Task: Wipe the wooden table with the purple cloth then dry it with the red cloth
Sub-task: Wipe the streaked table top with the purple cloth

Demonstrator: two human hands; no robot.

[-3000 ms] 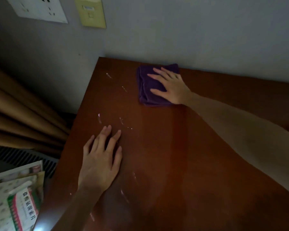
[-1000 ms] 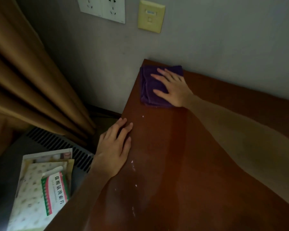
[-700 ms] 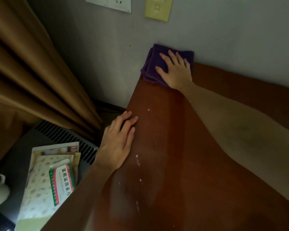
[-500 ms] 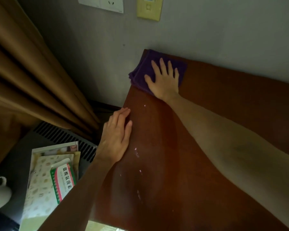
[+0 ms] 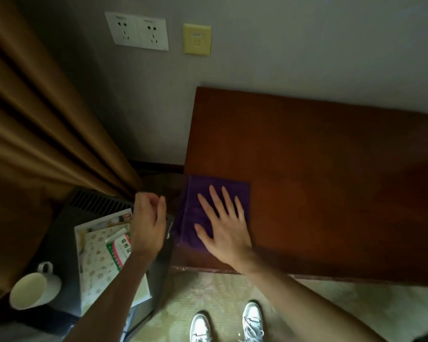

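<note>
My flat right hand [image 5: 224,228] has dragged the purple cloth [image 5: 190,213] from the far corner to the wooden table [image 5: 331,169]'s left edge (wiping continues), left hand [image 5: 147,225] lifted off, loosely curled

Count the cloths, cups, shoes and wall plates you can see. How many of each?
Cloths: 1, the purple cloth under the right hand.
Cups: 1, the white cup.
Shoes: 2, left shoe, right shoe.
Wall plates: 2, white outlet plate, yellow plate.
Total: 6.

Right hand [image 5: 224,230] flat, fingers spread; left hand [image 5: 147,223] loosely curled.
</note>
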